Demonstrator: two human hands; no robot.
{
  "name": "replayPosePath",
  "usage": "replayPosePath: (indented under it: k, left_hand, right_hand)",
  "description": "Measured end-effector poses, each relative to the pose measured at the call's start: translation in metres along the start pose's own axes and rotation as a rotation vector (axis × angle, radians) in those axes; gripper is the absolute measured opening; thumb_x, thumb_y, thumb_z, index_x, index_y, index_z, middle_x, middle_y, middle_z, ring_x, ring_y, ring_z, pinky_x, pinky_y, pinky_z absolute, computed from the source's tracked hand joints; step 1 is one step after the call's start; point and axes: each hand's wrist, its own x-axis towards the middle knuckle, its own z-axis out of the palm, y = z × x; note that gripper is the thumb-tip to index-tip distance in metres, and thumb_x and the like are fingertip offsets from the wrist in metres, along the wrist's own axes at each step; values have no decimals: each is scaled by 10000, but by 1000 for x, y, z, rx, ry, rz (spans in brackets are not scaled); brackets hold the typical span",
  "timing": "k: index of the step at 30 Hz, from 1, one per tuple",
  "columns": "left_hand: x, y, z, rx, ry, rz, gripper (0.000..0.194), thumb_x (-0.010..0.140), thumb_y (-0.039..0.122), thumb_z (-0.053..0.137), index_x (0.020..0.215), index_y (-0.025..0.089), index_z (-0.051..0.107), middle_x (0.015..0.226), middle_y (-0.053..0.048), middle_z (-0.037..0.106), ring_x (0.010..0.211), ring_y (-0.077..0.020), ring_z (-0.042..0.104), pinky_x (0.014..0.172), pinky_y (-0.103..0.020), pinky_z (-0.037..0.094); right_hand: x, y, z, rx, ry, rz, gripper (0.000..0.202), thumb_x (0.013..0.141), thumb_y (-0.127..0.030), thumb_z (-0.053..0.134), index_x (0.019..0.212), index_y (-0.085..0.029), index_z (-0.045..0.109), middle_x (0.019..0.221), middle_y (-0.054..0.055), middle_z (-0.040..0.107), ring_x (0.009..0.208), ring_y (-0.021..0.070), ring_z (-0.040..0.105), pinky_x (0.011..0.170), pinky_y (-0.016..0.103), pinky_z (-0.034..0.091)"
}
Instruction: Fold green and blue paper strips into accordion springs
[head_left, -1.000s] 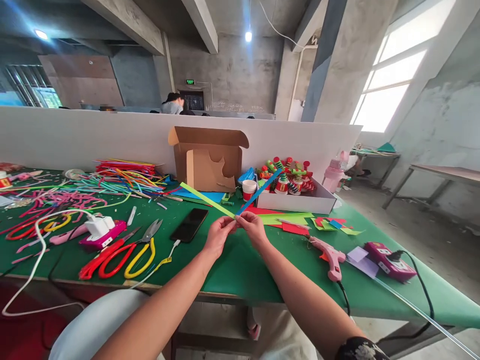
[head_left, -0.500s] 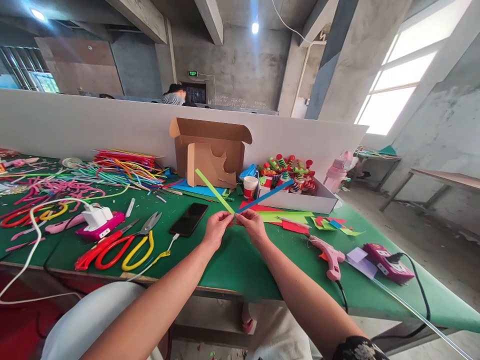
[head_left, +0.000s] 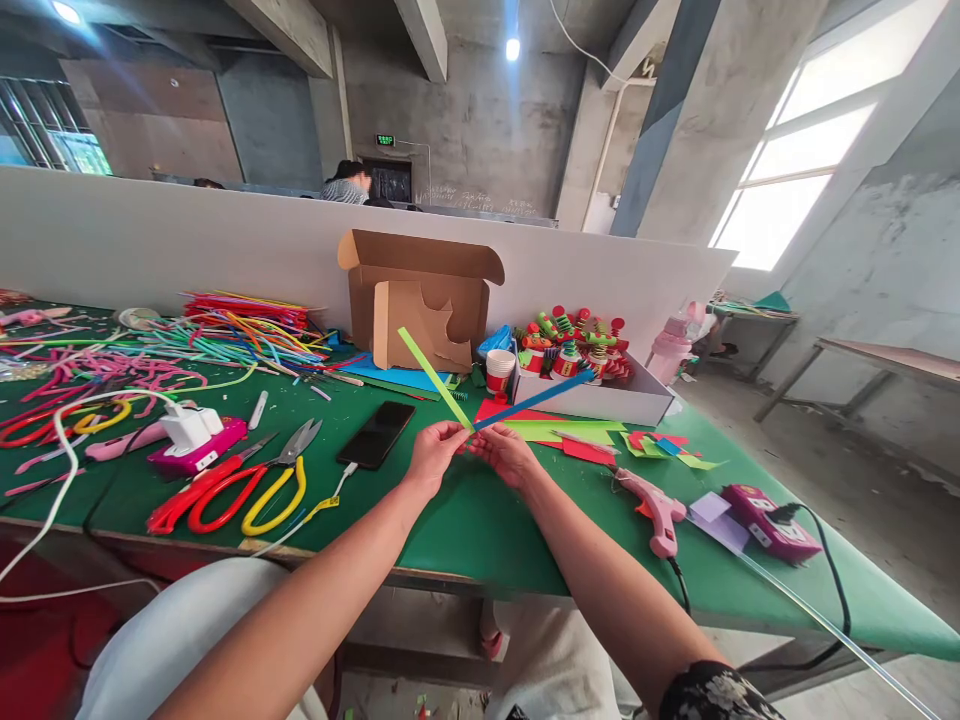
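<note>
A light green paper strip point(head_left: 433, 376) and a blue paper strip point(head_left: 534, 401) meet in a V between my fingertips, above the green table point(head_left: 480, 530). My left hand point(head_left: 437, 452) pinches the lower end of the green strip. Close beside it, my right hand point(head_left: 508, 452) has its fingers closed at the lower end of the blue strip. The fingertips of both hands almost touch and partly hide the joint of the strips. Behind my hands lie red sheets and green paper strips point(head_left: 574, 431).
Scissors point(head_left: 277, 475), a phone point(head_left: 377, 435) and a pink power strip point(head_left: 199, 450) lie left. A glue gun point(head_left: 654, 508) and another power strip point(head_left: 772, 523) lie right. Behind are a cardboard box point(head_left: 420, 310), paper cups point(head_left: 500, 370) and a white box point(head_left: 600, 400) of colourful figures.
The strips' upper ends have shifted slightly right and the blue one sits lower at its tip. My right hand's fingers have spread a little around the joint. The view has moved slightly.
</note>
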Motion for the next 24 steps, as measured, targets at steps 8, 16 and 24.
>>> replayPosePath:
  k: [8, 16, 24]
  left_hand:
    - [-2, 4, -1, 66, -19, -32, 365, 509, 459, 830, 623, 153, 666, 579, -9, 628, 543, -126, 531, 551, -261, 408]
    - [-4, 5, 0, 18, 14, -9, 404, 471, 463, 853, 627, 132, 682, 583, -16, 639, 530, -104, 520, 530, -239, 418]
    - [-1, 2, -1, 10, 30, -35, 448, 442, 518, 847, 632, 140, 701, 571, -22, 641, 516, -105, 514, 522, -243, 424]
  right_hand:
    - [-4, -3, 3, -20, 0, -12, 332, 507, -367, 891, 649, -162, 671, 584, -21, 641, 566, 107, 613, 674, 280, 564]
    - [-5, -2, 6, -95, 37, -63, 383, 460, -419, 887, 648, -153, 686, 568, -25, 622, 539, 92, 584, 634, 256, 541]
    - [-6, -3, 10, -247, 91, -196, 336, 501, -437, 855, 635, -175, 691, 568, -18, 638, 509, 109, 570, 592, 283, 531]
